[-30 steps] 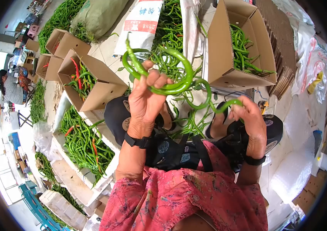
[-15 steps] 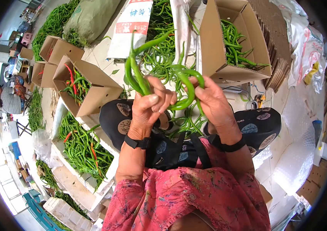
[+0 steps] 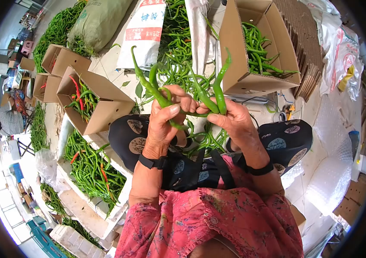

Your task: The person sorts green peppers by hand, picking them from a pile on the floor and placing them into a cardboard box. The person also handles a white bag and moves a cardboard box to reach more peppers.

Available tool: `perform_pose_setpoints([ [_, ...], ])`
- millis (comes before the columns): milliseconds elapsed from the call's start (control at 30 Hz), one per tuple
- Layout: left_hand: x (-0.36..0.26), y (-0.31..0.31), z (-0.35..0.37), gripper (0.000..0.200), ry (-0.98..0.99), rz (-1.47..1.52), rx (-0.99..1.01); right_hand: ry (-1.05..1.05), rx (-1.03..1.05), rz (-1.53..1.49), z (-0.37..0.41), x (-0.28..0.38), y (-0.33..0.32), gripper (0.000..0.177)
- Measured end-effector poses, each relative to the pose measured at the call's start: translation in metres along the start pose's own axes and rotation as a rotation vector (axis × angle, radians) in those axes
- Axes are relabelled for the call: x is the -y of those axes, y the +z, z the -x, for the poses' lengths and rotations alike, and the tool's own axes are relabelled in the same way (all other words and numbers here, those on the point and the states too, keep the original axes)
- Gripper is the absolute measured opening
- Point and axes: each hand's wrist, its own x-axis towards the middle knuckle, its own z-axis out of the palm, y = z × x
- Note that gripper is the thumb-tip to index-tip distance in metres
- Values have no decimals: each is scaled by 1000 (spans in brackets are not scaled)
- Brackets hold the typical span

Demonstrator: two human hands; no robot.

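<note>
Green peppers (image 3: 143, 81), long and curling, sit at the middle of everything, up between my two hands and clear of the floor. My left hand (image 3: 165, 116) is closed around a few of them, their ends poking out towards 11 o'clock. My right hand (image 3: 236, 122) pinches at least two more peppers (image 3: 218, 88) between thumb and fingers, their tips pointing to 12 and 1. A length of green runs across the small gap between my hands — which pepper it belongs to I cannot tell. At 6 o'clock, just below my grip, loose peppers (image 3: 208, 138) lie between my feet. A bigger heap (image 3: 178, 43) spreads away at 12, with a white printed sack (image 3: 142, 51) beside it at 11. Between 1 and 2 stands an open carton (image 3: 236, 47) with green peppers inside, and flattened cardboard (image 3: 297, 41) is stacked just past it at 2. Near 9 o'clock a tilted carton (image 3: 112, 109) holds red and green ones together; at 8 a white crate (image 3: 124, 193) is full of green, with a few red among them. Bubble wrap (image 3: 331, 157) lies towards 4 — and far off at 9, another person (image 3: 11, 121) in grey.
</note>
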Motion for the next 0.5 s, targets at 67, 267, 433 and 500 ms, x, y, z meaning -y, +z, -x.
perform_pose_setpoints([
  [67,2,-3,-1,38,-39,34,2,-1,-10,40,0,-1,0,32],
  [267,6,5,-1,50,-92,-65,-115,-34,-95,44,-1,-3,-2,29],
  [433,7,-2,-2,60,-172,-105,-11,14,-194,-427,0,-19,-15,29],
  [500,6,1,-2,61,-202,-128,-23,-2,-177,-520,-1,-21,-18,29],
])
